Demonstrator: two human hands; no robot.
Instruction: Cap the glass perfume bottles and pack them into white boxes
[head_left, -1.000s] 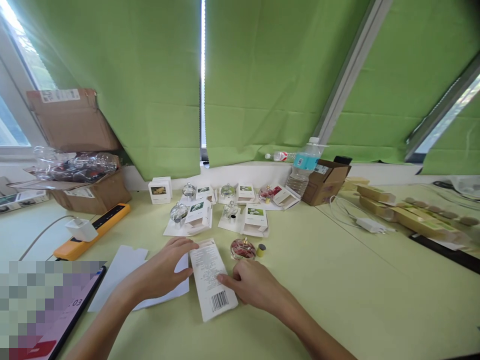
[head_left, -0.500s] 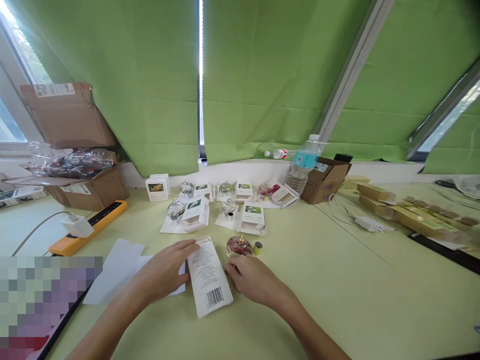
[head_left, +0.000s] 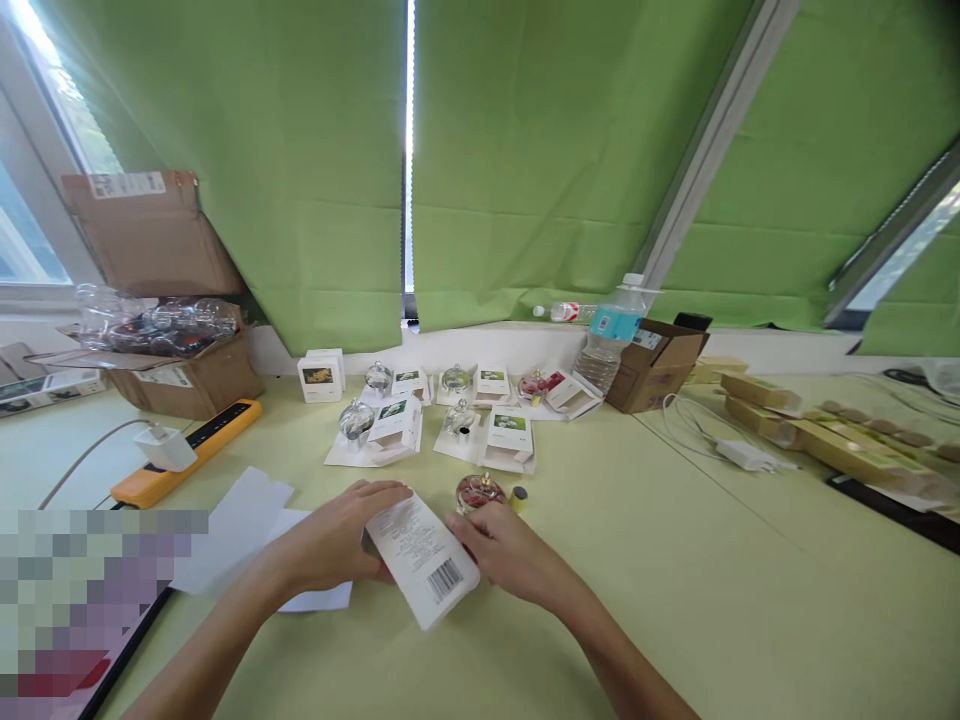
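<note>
Head view: left hand (head_left: 330, 540) and right hand (head_left: 506, 558) hold a light, stiff carton (head_left: 422, 562) by its long edges, near a fragile glass bottle (head_left: 478, 492).

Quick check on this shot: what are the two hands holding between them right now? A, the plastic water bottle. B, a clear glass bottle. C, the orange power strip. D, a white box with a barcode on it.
D. The left hand and the right hand hold the white box between them, with its printed side and barcode facing up.
</note>
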